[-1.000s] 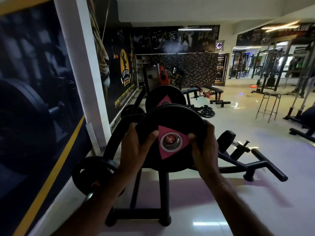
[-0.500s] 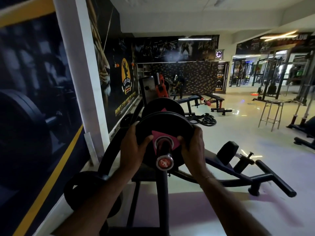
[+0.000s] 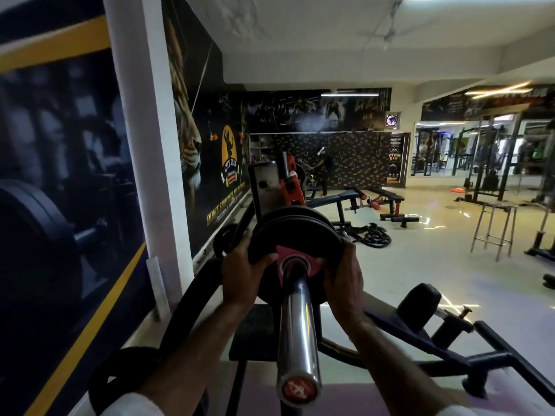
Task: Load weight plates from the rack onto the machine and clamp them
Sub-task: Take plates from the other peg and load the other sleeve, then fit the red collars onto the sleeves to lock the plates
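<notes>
The black weight plate with a pink triangle sits threaded on the machine's chrome sleeve, close against another plate behind it. The left hand grips its left rim and the right hand its right rim, thumbs on the face. A stool stands well apart on the glossy floor.

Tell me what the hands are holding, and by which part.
Both grip the black weight plate by its rim: left hand on the left edge, right hand on the right. The plate sits on the chrome bar.
</notes>
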